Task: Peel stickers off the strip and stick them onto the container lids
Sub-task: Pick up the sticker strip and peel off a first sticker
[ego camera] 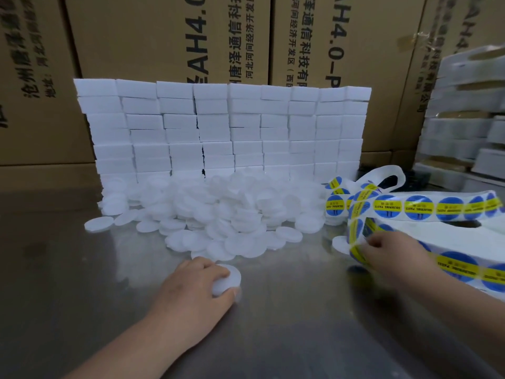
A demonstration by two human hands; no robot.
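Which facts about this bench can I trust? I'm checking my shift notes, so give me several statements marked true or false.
1. The left hand holds a lid. True.
2. The right hand pinches the strip. True.
3. The stickers are red and green. False: they are blue with a yellow band.
4. The pile of lids lies on a wooden table. False: the table is shiny metal.
5. White blocks stand stacked behind the pile. True.
6. The held lid bears a sticker. False: what shows of it is plain white.
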